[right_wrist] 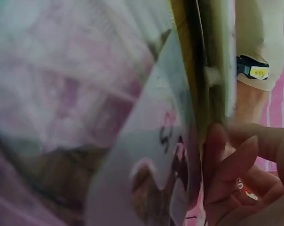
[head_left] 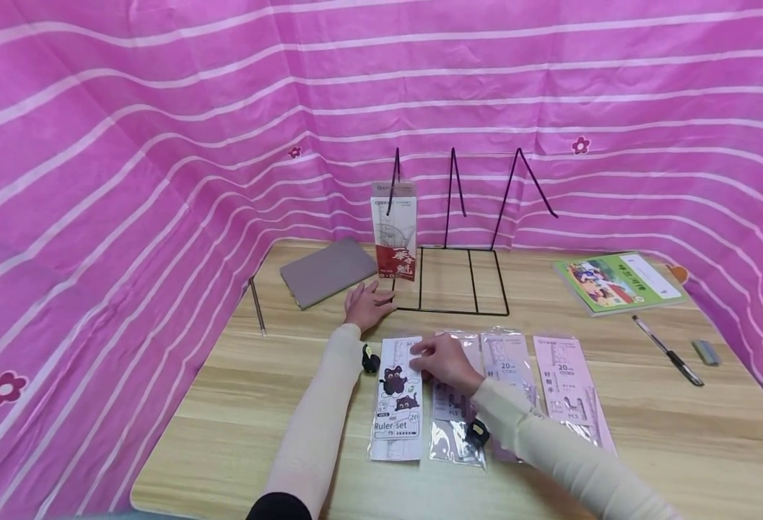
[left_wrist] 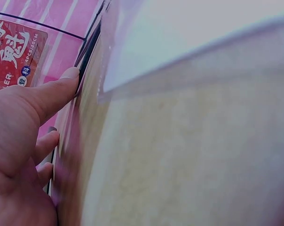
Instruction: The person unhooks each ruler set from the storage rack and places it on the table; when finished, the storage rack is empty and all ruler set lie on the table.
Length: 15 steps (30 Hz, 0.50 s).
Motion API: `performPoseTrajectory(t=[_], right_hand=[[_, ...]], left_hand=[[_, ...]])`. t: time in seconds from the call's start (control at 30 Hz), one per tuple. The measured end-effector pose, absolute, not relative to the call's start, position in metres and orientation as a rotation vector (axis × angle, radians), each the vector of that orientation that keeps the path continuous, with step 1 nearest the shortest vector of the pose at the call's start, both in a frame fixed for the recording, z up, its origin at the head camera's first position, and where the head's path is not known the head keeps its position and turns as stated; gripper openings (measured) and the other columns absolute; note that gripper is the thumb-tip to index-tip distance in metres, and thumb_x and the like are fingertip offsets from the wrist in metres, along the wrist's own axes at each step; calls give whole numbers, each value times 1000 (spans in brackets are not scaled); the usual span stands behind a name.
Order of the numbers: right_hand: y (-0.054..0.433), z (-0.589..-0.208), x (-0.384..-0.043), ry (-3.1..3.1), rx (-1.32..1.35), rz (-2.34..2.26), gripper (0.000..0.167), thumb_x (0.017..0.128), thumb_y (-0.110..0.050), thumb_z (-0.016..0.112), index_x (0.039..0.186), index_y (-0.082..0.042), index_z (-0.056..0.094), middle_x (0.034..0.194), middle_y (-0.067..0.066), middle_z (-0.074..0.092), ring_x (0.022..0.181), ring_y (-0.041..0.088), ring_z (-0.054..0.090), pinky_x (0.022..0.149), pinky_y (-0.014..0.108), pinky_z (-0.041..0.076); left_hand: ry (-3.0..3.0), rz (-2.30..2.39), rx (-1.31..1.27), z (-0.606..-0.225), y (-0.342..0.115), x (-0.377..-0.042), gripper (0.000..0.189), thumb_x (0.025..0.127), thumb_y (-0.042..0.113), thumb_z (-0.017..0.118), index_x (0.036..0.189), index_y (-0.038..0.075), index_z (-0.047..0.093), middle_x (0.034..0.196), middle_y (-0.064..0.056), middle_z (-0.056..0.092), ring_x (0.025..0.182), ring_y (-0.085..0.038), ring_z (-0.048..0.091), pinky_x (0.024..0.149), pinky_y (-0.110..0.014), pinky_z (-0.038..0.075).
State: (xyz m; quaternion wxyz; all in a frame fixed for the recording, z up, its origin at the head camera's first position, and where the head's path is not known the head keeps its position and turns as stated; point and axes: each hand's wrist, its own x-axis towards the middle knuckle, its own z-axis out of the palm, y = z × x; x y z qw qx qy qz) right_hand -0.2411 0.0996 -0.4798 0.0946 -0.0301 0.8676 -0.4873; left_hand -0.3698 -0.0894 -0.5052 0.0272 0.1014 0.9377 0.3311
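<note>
My left hand [head_left: 368, 305] rests on the table at the front left corner of a black wire rack [head_left: 452, 311], its thumb [left_wrist: 67, 82] against the wire in the left wrist view. In the rack's left slot stands a red-and-white ruler set package [head_left: 395, 238]. My right hand [head_left: 447, 362] pinches the upper right edge of a ruler set package with black cats [head_left: 397, 422], which lies flat before me. Right of it lie more clear-bagged ruler sets, a pale one [head_left: 447, 437] partly under my right hand, a lilac one [head_left: 509, 357] and a pink one [head_left: 563, 368].
A grey notebook [head_left: 329, 271] lies left of the rack, with a pencil [head_left: 258, 307] by the table's left edge. At the right are a green book [head_left: 618, 283], a black pen [head_left: 670, 352] and an eraser [head_left: 706, 352]. Pink striped cloth [head_left: 225, 108] hangs behind.
</note>
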Motion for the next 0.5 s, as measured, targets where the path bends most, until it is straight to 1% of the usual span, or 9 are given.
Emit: performPoseTrajectory(t=[0.1,0.13,0.2,0.27,0.37,0.43,0.5], right_hand=[[102,-480,-239,2626,-171,-1339,28,79,-6,82,106,-1,76,76,3,68,56,13,62,54,26,52],[103,-480,-239,2640,-191,-1310,28,79,-7,82,106,-1,76,74,4,69,56,13,62,54,26,52],[106,-478,-238,2650,-201,-1266,28,80,-8,82,107,-2,76,76,4,70,56,14,63,55,26,52],[109,-476,-239,2679,-207,-1227,27,81,-11,81,107,-3,77,80,5,71,60,13,62,56,25,51],[118,-468,-242,2679,-168,-1212,28,85,-16,79,110,-5,76,90,8,72,65,15,63,58,26,52],[128,-460,-246,2668,-123,-1227,30,89,-19,77,115,-5,74,96,10,73,70,18,64,60,28,54],[143,-450,-253,2644,-78,-1249,35,92,-23,73,122,-4,70,99,14,73,72,23,67,61,32,58]], left_hand=[[2892,1022,317,-507,-85,-371,41,96,38,67,134,22,66,164,-10,31,154,-40,13,124,-55,2],[2891,1024,319,-508,-84,-371,41,96,38,67,134,21,66,164,-10,31,154,-40,13,124,-55,2],[2883,1031,327,-508,-82,-372,42,96,38,67,134,21,66,164,-10,31,154,-40,13,124,-55,2],[2871,1034,337,-509,-81,-373,42,96,38,67,134,21,66,164,-11,30,154,-40,12,124,-56,2],[2870,1016,319,-510,-83,-374,42,96,38,67,134,22,66,164,-10,30,154,-40,11,124,-55,2],[2878,1008,302,-509,-85,-375,42,95,38,68,134,22,66,164,-9,30,154,-39,12,124,-54,1],[2891,1003,292,-508,-86,-375,41,95,37,68,133,21,66,164,-9,31,154,-39,12,124,-54,2]])
